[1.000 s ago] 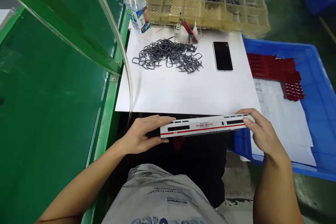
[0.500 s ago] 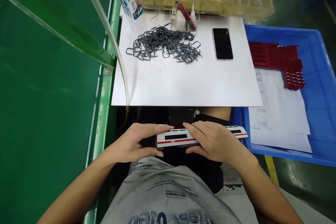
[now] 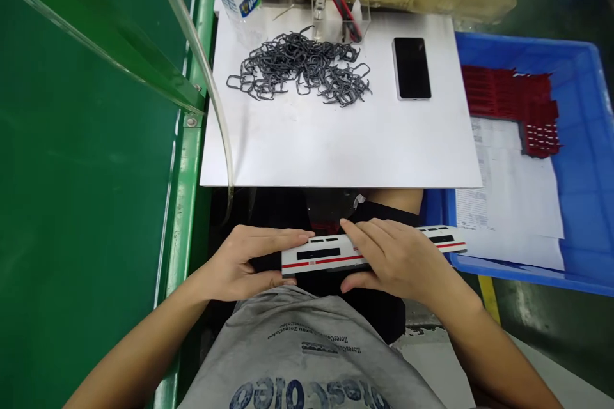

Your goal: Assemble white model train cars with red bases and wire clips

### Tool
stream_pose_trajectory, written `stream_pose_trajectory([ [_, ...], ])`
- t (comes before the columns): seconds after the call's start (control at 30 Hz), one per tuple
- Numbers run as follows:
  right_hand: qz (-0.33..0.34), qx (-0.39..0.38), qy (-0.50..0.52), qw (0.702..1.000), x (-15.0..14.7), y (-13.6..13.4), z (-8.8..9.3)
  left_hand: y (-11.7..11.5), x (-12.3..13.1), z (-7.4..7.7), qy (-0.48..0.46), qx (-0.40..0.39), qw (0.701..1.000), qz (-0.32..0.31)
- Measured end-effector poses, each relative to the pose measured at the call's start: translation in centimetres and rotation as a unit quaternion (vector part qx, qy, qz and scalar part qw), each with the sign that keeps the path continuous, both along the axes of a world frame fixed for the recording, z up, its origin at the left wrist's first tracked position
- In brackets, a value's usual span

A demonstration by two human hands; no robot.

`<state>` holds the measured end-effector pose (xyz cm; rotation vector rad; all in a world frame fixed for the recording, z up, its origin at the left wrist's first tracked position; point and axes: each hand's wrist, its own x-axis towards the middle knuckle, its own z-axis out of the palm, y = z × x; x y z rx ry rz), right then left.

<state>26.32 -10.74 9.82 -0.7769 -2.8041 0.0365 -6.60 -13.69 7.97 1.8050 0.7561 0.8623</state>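
Currently | train carriage | left hand gripping end | right hand across middle

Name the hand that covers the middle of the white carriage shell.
The right hand lies across the middle of the white model-train carriage shell, hiding part of its red stripe; the left hand holds only the shell's left end.
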Motion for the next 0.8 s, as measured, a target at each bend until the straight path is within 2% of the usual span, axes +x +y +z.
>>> stream_pose_trajectory([
  [0.1,-0.046,0.002,-0.018,0.999,0.9,0.6,0.0,-0.2,-1.5,0.0,-0.008,0.002,1.000,0.023],
  [0.27,-0.046,0.007,0.001,0.999,1.8,0.8,-1.1,-0.4,-3.4,0.2,-0.013,-0.045,0.998,0.039],
  [0.33,-0.057,0.001,0.007,0.998,1.9,0.6,-1.4,-0.8,-3.4,0.0,-0.031,-0.071,0.996,0.049],
  [0.4,-0.070,-0.027,0.035,0.997,1.3,0.2,-1.7,-1.4,-2.5,-0.5,-0.088,-0.105,0.987,0.084],
  [0.5,-0.110,-0.158,0.131,0.973,-1.4,-0.9,-1.9,-2.2,0.7,-1.5,-0.147,-0.119,0.972,0.137],
  [0.57,-0.100,-0.308,0.203,0.924,-4.0,-1.9,-1.8,-2.5,3.4,-1.9,-0.142,-0.122,0.973,0.133],
  [0.63,-0.046,-0.436,0.219,0.872,-6.0,-2.8,-1.6,-2.4,5.4,-2.0,-0.178,-0.156,0.965,0.117],
  [0.67,-0.021,-0.472,0.201,0.858,-6.4,-3.2,-1.6,-2.2,5.9,-1.9,-0.195,-0.177,0.958,0.116],
  [0.73,-0.011,-0.500,0.139,0.854,-6.0,-3.4,-1.5,-1.7,5.9,-1.7,-0.198,-0.208,0.947,0.145],
  [0.8,-0.061,-0.502,0.126,0.854,-4.5,-2.9,-1.6,-1.2,5.1,-1.3,-0.142,-0.246,0.939,0.195],
])
